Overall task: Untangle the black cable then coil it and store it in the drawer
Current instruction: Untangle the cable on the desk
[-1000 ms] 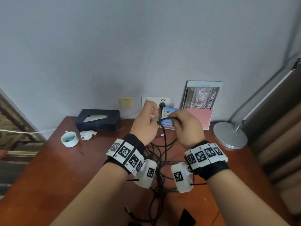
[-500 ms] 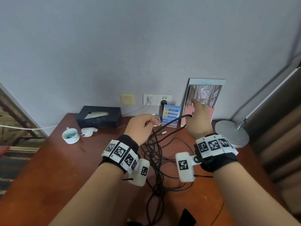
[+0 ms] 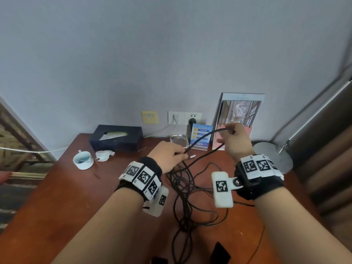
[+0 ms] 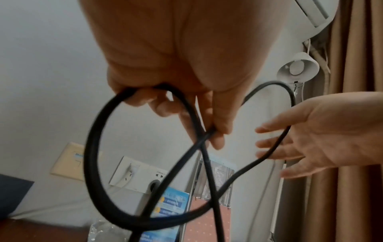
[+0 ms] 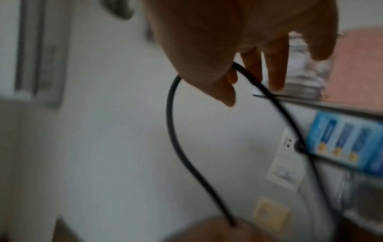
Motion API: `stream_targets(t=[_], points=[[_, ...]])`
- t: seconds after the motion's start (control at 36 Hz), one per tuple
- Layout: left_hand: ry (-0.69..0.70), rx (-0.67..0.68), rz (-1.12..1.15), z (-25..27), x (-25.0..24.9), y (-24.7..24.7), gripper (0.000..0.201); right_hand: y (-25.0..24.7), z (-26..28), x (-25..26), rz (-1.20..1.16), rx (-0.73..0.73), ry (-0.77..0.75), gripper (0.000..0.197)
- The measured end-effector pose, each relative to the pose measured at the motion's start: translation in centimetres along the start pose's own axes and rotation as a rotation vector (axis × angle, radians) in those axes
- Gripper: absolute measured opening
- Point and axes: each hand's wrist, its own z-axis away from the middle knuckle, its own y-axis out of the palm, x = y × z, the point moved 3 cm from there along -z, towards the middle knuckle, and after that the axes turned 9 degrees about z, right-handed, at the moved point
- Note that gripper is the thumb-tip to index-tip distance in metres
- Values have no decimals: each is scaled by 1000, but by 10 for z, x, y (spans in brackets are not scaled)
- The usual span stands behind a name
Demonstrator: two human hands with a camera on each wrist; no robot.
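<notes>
left hand [image 3: 167, 156]: thumb and fingers pinch a black cable [image 4: 90, 147] loop, in front of blue card [image 3: 203, 128] | right hand [image 3: 237, 143]: right of card, fingers straight, slightly apart, cable draped across | remaining cable tangled below card, end cut off | right wrist view blurred

Matt black cable [image 4: 90, 152]; glossy wooden table [image 3: 57, 197]; metal lamp base [image 3: 274, 149].

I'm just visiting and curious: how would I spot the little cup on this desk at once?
Start at the reddish-brown desk against the grey wall and find the dark tissue box at its back left. Just in front of that box, nearer the left edge, stands the cup, beside a crumpled white tissue. It is the only round, open-topped thing there, white with a bluish inside.
</notes>
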Motion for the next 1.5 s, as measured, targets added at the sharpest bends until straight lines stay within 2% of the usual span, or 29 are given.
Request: stream_targets(t=[0.03, 0.08, 0.14, 0.22, 0.31, 0.36, 0.42, 0.5, 0.58, 0.69, 0.75, 0.83, 0.89, 0.97, 1.08, 1.14, 1.17, 1.19, 1.25, 1.31, 1.36, 1.39, 1.44, 1.5], points=[[6, -41, -12, -1, 0, -3, 29, 0, -2, -1, 177, -21, -92, 41], [7, -113, -44, -4, 1, -8, 28, 2, 2, 3, 355, -78, -274, 64], [-12, -170, -76, -7, 2, -12, 24, 6, 11, 12, 447, -141, -436, 76], [-101, -234, -186, -8, 0, -19, 26, 13, 27, 23, 605, -238, -594, 87], [-151, -289, -326, -8, -5, -25, 27, 20, 37, 30, 687, -284, -805, 86], [-150, -261, -353, -9, -7, -23, 28, 27, 37, 31, 655, -207, -936, 74], [-91, -227, -316, -11, -12, -19, 30, 36, 38, 32, 615, -81, -1036, 60], [71, -211, -199, -13, -27, -16, 28, 52, 39, 26, 698, 57, -980, 60], [174, -268, -56, -10, -38, -17, 22, 59, 34, 18, 738, 76, -853, 62], [211, -328, 177, -6, -36, -15, 15, 53, 24, 19, 713, 18, -770, 28], [175, -336, 277, -5, -32, -15, 17, 44, 18, 17, 691, -44, -699, 23], [110, -293, 369, -2, -22, -17, 16, 28, 9, 13, 445, -94, -553, 25], [68, -248, 345, -1, -10, -15, 12, 21, 1, 11, 152, -73, -410, 24], [33, -196, 265, -1, 6, -9, 16, 14, -5, 10, -274, -98, -184, 30], [5, -178, 234, -3, 15, -5, 13, 3, -5, 13, -426, -128, -70, 30], [-5, -206, 226, -4, 18, -5, 12, -1, -6, 14, -332, -136, -81, 23], [-17, -231, 232, -5, 19, -6, 11, -3, -8, 13, -156, -160, -109, 19], [-30, -253, 235, -6, 19, -7, 11, -5, -9, 11, 53, -192, -136, 27], [-40, -293, 205, -6, 17, -9, 12, -7, -7, 8, 283, -293, -238, 68], [-22, -307, 152, -6, 12, -11, 15, -4, 2, 14, 353, -348, -526, 82], [18, -308, 129, -7, 6, -11, 17, 9, 9, 18, 499, -242, -812, 77], [33, -308, 137, -7, 2, -10, 18, 17, 14, 20, 588, -157, -883, 70], [69, -306, 160, -7, -6, -8, 18, 34, 20, 18, 740, 6, -907, 61], [95, -298, 180, -8, -13, -6, 15, 50, 23, 10, 838, 123, -838, 55]])
